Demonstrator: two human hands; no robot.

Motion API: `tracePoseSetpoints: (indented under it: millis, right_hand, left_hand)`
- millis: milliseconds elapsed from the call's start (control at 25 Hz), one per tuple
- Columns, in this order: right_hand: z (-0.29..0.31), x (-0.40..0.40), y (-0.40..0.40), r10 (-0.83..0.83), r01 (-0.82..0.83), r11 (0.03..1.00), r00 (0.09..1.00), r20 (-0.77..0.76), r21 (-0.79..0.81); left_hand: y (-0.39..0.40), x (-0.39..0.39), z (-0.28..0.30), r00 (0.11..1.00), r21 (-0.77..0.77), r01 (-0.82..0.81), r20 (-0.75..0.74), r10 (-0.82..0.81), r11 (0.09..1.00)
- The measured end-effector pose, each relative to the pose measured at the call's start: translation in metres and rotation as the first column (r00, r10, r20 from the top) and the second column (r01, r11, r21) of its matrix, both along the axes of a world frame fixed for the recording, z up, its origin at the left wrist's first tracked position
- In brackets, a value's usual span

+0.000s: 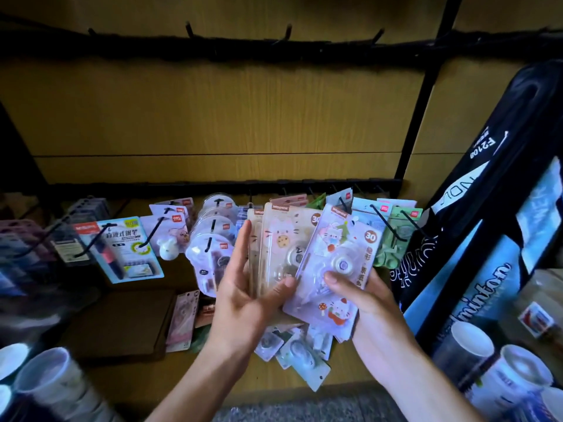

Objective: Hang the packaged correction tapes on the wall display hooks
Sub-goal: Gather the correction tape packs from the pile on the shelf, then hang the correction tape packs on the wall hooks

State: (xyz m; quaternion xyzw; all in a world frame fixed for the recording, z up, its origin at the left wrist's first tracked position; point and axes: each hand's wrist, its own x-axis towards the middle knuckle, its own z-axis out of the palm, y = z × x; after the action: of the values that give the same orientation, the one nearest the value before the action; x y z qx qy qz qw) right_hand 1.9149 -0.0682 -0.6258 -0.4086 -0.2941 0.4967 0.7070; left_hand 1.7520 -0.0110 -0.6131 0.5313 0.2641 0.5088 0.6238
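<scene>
While both hands fan a stack of packs (286,254) below the lower hooks (387,222), sorting is the step in hand. Left hand (246,287): thumb pinching the beige cards, fingers straight alongside. Right hand (353,287): gripping the lilac pack (335,257). Next move, likely: single one out, thread its punched hole onto a bare upper hook (286,33). Materials: glossy clear blister, stiff card, thin black wire.
</scene>
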Motion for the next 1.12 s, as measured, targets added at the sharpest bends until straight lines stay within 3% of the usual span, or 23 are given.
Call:
tracePoseSetpoints:
  millis: [120,240,320,400,640,760,880,1000,1120]
  right_hand:
    - [0.000,0.002,-0.006,0.017,-0.016,1.000,1.000,-0.020,0.024]
    - [0.001,0.005,-0.010,0.006,-0.005,0.999,1.000,-0.025,0.044]
    - [0.000,0.006,-0.010,-0.005,0.004,1.000,1.000,0.027,0.027]
    - [-0.003,0.007,-0.011,-0.032,0.032,0.999,0.998,0.054,0.007]
    - [0.009,0.020,-0.023,-0.170,0.171,0.985,0.981,0.092,0.006]
    - [0.018,0.037,-0.029,-0.346,0.358,0.932,0.926,0.152,-0.062]
    - [0.042,0.064,-0.039,-0.538,0.537,0.842,0.832,0.137,0.047]
    - [0.086,0.100,-0.047,-0.567,0.534,0.820,0.808,0.161,0.208]
    - [0.131,0.136,-0.028,-0.557,0.509,0.826,0.802,0.217,0.242]
  left_hand:
    - [-0.001,0.003,-0.003,0.999,-0.096,-0.037,-0.002,0.037,0.995]
    - [-0.006,0.003,0.004,0.990,-0.351,0.132,0.087,-0.108,0.927]
    - [-0.009,0.003,0.005,0.978,-0.440,0.203,0.053,-0.201,0.875]
    - [-0.014,0.005,0.010,0.965,-0.419,0.230,-0.019,-0.262,0.878]
    - [-0.014,0.028,0.021,0.977,-0.296,0.166,-0.081,-0.198,0.941]
    - [-0.012,0.055,0.029,0.991,-0.275,0.095,-0.063,-0.117,0.957]
    - [-0.008,0.077,0.042,0.997,-0.284,0.071,0.043,-0.061,0.956]
    - [-0.005,0.097,0.048,0.991,-0.267,0.113,0.095,-0.091,0.957]
    - [-0.006,0.112,0.049,0.984,-0.277,0.157,0.122,-0.127,0.948]
